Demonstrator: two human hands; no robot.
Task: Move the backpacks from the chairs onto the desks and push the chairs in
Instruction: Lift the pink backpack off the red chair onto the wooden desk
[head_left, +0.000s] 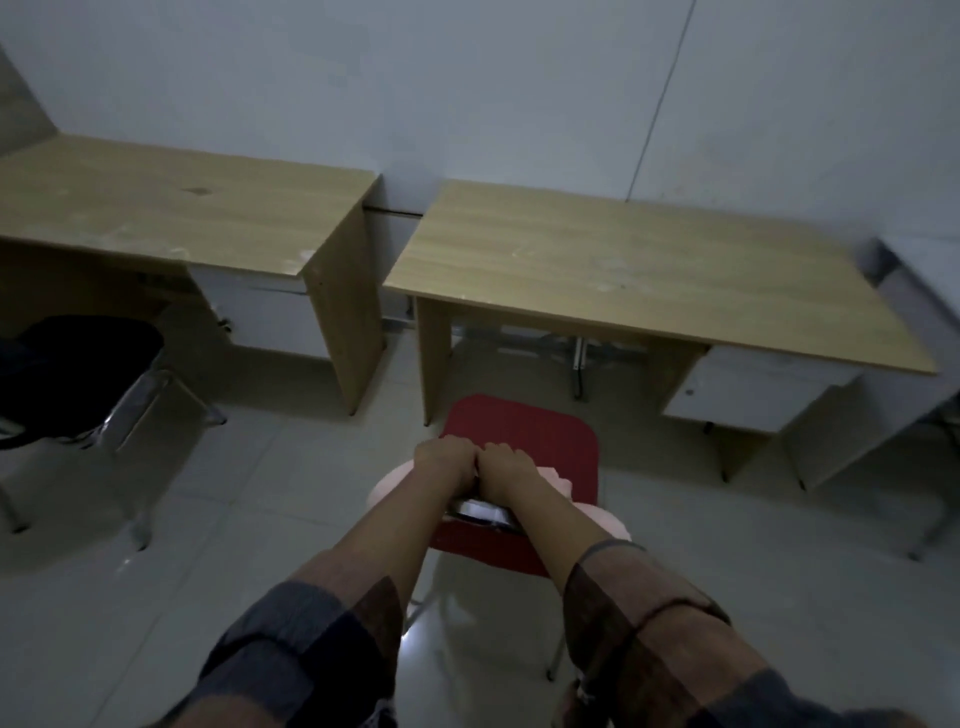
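Observation:
A red chair (524, 423) stands on the floor in front of the right wooden desk (623, 275), its backrest nearest me. A pale pink backpack (602, 519) rests on it and bulges out to both sides under my forearms. My left hand (447, 460) and my right hand (506, 467) are side by side, touching, with fingers closed on the top of the pink backpack above the seat. What exactly the fingers hold is hidden. At the far left, a chrome-framed chair (140, 400) carries a black bulky shape (78, 364), perhaps a backpack; the dim light hides detail.
The left wooden desk (171, 208) stands against the wall, with a narrow gap between it and the right desk. A grey drawer unit (748, 389) hangs under the right desk's right side. Another metal chair leg (935, 525) shows at the right edge. The floor is pale tile.

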